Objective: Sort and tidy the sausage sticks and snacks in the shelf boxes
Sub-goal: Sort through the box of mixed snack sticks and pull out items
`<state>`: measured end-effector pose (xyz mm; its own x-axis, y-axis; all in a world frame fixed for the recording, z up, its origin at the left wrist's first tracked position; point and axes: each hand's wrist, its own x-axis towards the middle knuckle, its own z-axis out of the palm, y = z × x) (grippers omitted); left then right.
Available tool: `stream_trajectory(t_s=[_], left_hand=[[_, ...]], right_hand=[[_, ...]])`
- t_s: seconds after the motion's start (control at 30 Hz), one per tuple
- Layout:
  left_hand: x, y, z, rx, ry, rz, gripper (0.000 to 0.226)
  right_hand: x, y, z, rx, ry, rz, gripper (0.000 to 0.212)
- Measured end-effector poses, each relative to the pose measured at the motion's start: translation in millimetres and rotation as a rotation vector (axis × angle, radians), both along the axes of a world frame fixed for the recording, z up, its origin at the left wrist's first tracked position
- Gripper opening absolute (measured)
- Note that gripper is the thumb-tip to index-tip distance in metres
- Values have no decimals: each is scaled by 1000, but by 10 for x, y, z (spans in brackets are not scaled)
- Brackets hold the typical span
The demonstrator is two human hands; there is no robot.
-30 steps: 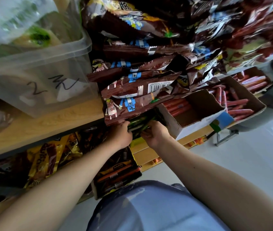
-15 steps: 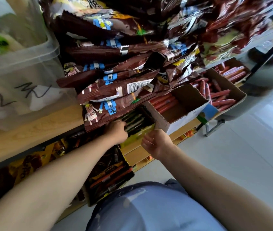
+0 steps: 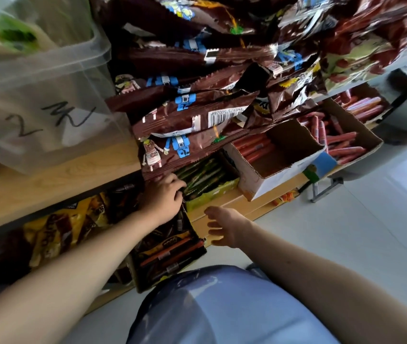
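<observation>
A green box (image 3: 212, 193) of dark green sausage sticks (image 3: 201, 173) sits on the wooden shelf, under a stack of brown snack bags (image 3: 185, 125). My left hand (image 3: 164, 197) rests at the box's left end with its fingers curled on the sticks. My right hand (image 3: 224, 225) hovers in front of the shelf edge below the box, fingers spread and holding nothing. To the right, two cardboard boxes (image 3: 279, 175) (image 3: 361, 135) hold red sausage sticks (image 3: 254, 147).
A clear plastic tub (image 3: 43, 100) marked in black pen stands on the shelf (image 3: 56, 180) at left. Below the shelf an open box (image 3: 170, 254) holds orange and black sticks beside yellow snack bags (image 3: 56, 234). White floor (image 3: 346, 232) lies right.
My right hand let go of the green box's front and pulled back down and away, opening its fingers. My left hand stayed at the box's left end. The view shifted left.
</observation>
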<state>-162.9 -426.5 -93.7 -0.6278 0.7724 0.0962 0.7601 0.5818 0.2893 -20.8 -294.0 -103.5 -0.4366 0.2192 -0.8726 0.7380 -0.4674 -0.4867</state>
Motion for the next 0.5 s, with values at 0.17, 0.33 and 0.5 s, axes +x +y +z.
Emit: stream_trajectory(t_s=[0.17, 0.33, 0.5], left_hand=[[51, 419, 58, -198, -211, 8, 44], [-130, 825, 38, -221, -633, 192, 57], [-47, 962, 11, -43, -744, 206, 57]], right_hand=[[5, -67, 16, -21, 26, 17, 38], [196, 44, 8, -115, 64, -122, 34], [335, 252, -25, -209, 121, -327, 38]])
